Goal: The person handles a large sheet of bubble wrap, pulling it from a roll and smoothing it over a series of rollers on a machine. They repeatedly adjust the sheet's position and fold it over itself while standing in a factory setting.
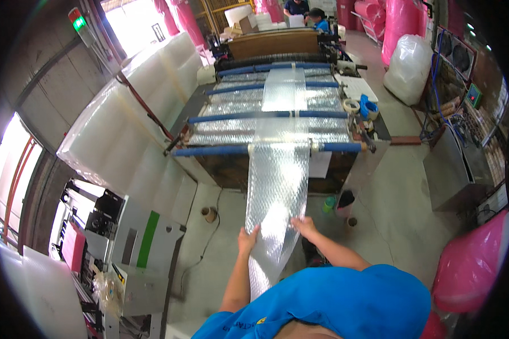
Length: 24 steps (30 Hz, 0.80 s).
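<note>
Both hands are closed on opposite edges of one strip of silvery bubble film [278,178], at the lower centre of the frame. Left hand [247,241]: clamped on the left edge, thumb on the upper face. Right hand [304,227]: clamped on the right edge, slightly higher in the frame. From where I stand, the fingers beneath the film cannot be seen.

Position of film relative to grip: the strip spans the gap between the hands. Above the grip, it runs up the frame to the front blue roller [215,152], passes over it, and continues across the machine bed toward the upper centre. Below the grip, it narrows and slants down to the left, its lower part meeting the blue shirt [345,299] at the lower edge of the frame. Bright glare covers the film between the hands.

Adjacent items: a green bottle [328,204] stands on the floor, right of the strip. A brown cup [209,214] stands on the floor to its left. A blue tape roll [369,107] lies at the right side of the machine, upper right of centre.
</note>
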{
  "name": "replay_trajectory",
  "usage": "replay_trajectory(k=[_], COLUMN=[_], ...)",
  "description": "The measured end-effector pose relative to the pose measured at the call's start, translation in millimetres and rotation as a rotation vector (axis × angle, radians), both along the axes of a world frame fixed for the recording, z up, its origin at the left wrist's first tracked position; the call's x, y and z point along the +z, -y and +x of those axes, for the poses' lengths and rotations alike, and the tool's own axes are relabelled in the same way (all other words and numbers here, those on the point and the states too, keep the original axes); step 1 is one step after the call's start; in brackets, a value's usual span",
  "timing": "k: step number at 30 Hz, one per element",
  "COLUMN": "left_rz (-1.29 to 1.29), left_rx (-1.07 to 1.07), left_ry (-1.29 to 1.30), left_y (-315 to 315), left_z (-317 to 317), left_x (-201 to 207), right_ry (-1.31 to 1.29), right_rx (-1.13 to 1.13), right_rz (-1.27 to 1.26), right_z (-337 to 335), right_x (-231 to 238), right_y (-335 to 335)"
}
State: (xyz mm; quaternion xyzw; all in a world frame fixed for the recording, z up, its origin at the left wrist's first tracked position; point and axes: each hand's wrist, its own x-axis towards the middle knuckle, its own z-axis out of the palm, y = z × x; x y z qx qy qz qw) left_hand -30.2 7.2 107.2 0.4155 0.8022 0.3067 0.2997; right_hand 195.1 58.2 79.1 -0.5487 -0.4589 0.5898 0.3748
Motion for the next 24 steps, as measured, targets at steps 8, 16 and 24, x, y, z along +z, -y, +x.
replay_trajectory(k=[8,16,24], left_rz=[0.131,0.067,-0.099], left_rx=[0.055,-0.034,-0.005], left_ry=[-0.095,-0.077,-0.071], left_y=[13.8,8.3,4.5], left_z=[-0.1,-31.1,-13.5], left_x=[55.3,79.2,43.0], right_ry=[-0.154,-0.161,-0.092], right_rx=[-0.031,0.053,0.025], right_rz=[0.064,0.153,0.040], right_z=[-5.2,-2.4,8.4], right_x=[42.2,103.1,63.5], right_y=[19.7,33.3,28.4])
